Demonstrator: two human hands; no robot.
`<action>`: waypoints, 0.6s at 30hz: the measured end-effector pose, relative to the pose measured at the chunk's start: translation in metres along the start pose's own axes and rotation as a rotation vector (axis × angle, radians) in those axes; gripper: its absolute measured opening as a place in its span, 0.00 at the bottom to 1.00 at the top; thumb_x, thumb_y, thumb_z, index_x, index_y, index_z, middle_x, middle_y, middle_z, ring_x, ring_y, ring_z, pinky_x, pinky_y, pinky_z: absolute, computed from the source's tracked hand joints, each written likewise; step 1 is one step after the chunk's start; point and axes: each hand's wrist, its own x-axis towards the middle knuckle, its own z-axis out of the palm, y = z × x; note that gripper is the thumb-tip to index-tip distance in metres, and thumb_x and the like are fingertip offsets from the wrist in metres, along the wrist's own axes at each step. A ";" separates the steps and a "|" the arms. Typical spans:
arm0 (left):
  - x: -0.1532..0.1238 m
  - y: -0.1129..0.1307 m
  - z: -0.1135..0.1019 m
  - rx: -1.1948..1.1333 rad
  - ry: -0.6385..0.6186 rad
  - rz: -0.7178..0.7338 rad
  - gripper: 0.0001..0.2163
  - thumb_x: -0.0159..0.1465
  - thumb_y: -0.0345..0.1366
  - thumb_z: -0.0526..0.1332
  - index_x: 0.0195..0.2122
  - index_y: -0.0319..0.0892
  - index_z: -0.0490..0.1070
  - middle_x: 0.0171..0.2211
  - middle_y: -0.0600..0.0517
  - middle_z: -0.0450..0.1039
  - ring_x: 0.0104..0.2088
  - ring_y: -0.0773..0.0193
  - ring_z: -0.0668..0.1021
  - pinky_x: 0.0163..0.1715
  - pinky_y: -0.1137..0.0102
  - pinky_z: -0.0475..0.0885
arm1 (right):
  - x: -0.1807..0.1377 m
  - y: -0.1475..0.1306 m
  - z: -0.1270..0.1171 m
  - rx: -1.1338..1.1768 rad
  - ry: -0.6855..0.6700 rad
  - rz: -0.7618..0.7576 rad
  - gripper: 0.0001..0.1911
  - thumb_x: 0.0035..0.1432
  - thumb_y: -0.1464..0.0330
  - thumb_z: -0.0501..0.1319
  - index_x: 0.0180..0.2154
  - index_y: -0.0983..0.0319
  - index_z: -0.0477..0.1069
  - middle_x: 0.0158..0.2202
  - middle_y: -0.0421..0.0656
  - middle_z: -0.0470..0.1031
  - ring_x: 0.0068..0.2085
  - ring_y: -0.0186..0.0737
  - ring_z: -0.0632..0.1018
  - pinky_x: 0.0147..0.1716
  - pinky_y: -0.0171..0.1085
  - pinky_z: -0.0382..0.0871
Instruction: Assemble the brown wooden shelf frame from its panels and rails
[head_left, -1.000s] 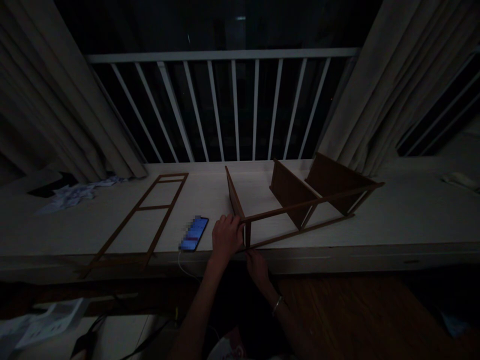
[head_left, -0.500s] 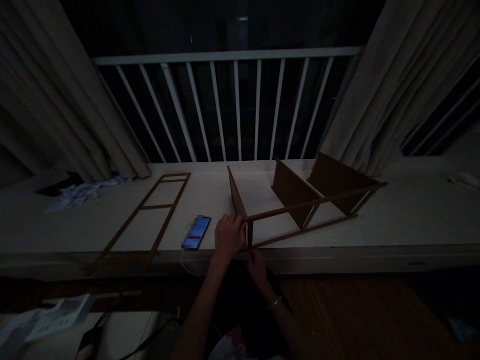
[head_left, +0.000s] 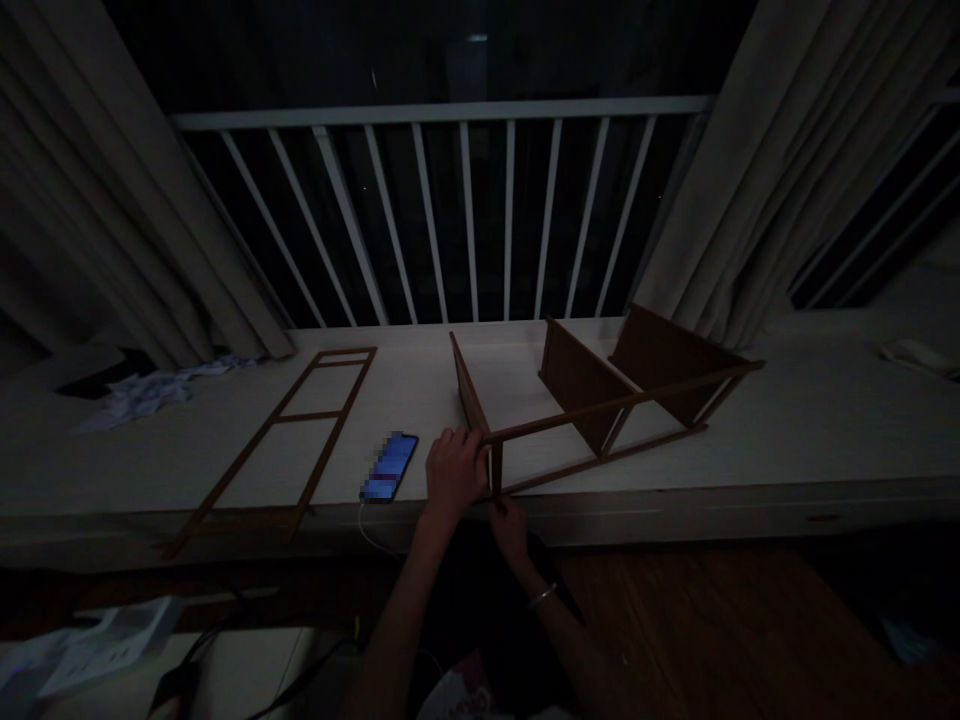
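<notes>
A brown wooden shelf unit [head_left: 600,395] lies on its side on the pale window ledge [head_left: 810,430], with three panels joined by thin frame rails. My left hand [head_left: 452,470] is closed around the near corner of the shelf frame, by the leftmost panel. My right hand [head_left: 508,528] is just below that corner at the ledge's front edge, fingers pinched against the bottom of the frame post; what they hold, if anything, is too dark to see. A bracelet is on my right wrist.
A second ladder-like wooden side frame [head_left: 289,430] lies flat on the ledge to the left. A lit phone [head_left: 390,466] with a cable lies beside my left hand. Crumpled paper [head_left: 154,388] is at far left. A white railing [head_left: 450,210] and curtains stand behind.
Only the camera shifted slightly. Both hands stay at the shelf's near corner; the right hand edged a little closer to the post.
</notes>
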 end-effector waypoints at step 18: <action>-0.001 0.001 -0.001 -0.009 -0.004 -0.001 0.09 0.60 0.38 0.46 0.35 0.44 0.64 0.32 0.48 0.64 0.37 0.59 0.65 0.35 0.65 0.59 | -0.003 0.009 0.004 0.039 -0.010 -0.056 0.13 0.51 0.67 0.48 0.32 0.65 0.69 0.30 0.45 0.73 0.31 0.36 0.70 0.34 0.33 0.60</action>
